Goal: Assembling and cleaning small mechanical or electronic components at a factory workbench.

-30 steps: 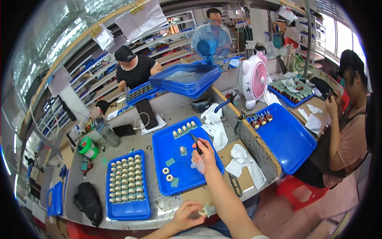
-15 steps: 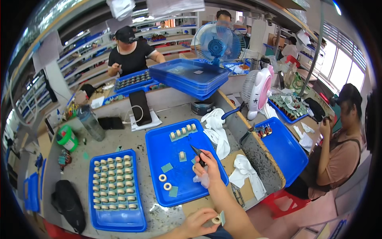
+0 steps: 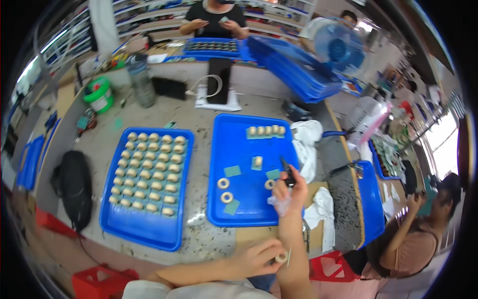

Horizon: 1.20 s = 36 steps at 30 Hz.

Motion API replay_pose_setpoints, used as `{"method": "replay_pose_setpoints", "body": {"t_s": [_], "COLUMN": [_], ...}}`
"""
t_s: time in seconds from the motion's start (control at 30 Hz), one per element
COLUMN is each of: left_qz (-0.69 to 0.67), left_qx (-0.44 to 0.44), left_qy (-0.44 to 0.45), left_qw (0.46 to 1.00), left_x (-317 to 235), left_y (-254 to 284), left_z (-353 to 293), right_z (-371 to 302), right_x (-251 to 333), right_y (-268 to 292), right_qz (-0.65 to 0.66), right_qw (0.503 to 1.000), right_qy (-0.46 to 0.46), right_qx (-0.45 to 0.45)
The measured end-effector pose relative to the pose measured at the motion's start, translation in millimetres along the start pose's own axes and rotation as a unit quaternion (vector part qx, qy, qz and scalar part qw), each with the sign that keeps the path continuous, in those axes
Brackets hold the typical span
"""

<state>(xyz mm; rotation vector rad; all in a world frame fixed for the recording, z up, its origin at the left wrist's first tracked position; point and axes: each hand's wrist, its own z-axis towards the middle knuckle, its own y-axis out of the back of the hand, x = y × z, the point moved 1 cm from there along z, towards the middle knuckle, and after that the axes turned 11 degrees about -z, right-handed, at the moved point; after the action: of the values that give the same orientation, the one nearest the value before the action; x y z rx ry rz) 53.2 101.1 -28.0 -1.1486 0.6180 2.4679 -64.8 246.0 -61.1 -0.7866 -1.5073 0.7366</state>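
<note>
My left hand (image 3: 264, 255) pinches a cream ring-shaped coil (image 3: 282, 257) with a thin board seen edge-on beside it, near my right forearm. My right hand (image 3: 293, 192) is closed round black pointed tweezers (image 3: 287, 172) above the right side of a blue tray (image 3: 249, 209). Translucent plastic (image 3: 280, 204) covers some of its fingers. Beside that hand lie a loose ring (image 3: 270, 184) and a green board piece (image 3: 273, 174). Farther left in the tray are two loose rings (image 3: 223, 183) and flat green pieces (image 3: 232, 171). One ring stands upright on a board (image 3: 257, 163); several more form a row (image 3: 267, 131) at the far edge.
A second blue tray (image 3: 142, 231) at left carries rows of upright rings on boards. White cloths (image 3: 309, 144) lie right of the middle tray, near a wooden-edged partition (image 3: 343, 129). A black pouch (image 3: 74, 187), green bucket (image 3: 99, 94), bottle (image 3: 142, 82) and stacked trays (image 3: 298, 70) stand around.
The view has turned and shifted, so the trays appear farther right and higher. Both hands keep hold of their things; a loose ring now shows beside my right hand.
</note>
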Motion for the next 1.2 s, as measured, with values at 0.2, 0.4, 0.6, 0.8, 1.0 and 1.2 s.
{"method": "replay_pose_setpoints", "body": {"t_s": [0.2, 0.4, 0.6, 0.8, 1.0, 1.2], "left_qz": [0.313, 0.362, 0.426, 0.508, 0.404, 0.160], "left_qx": [-0.123, 0.001, 0.043, -0.370, -0.454, -0.436], "left_qy": [0.156, 0.209, 0.189, 0.271, 0.279, 0.141], "left_qw": [0.929, 0.908, 0.884, 0.730, 0.743, 0.874], "left_x": [27, 17, 35, 151, 174, 183], "left_y": [59, 79, 205, 410, 455, 470], "left_z": [18, 15, 63, 82, 99, 99], "right_z": [-2, 0, -1, 1, -7, -8], "right_x": [6, 0, 4, 5, 9, 7], "right_y": [-11, -7, -9, -20, -12, -15], "right_qz": [0.008, 0.003, -0.011, -0.014, -0.009, -0.019], "right_qw": [0.999, 0.998, 0.999, 0.998, 0.993, 0.992], "right_qy": [0.025, 0.027, 0.034, 0.049, 0.044, 0.048], "right_qx": [0.045, 0.056, 0.013, -0.040, -0.107, -0.117]}}
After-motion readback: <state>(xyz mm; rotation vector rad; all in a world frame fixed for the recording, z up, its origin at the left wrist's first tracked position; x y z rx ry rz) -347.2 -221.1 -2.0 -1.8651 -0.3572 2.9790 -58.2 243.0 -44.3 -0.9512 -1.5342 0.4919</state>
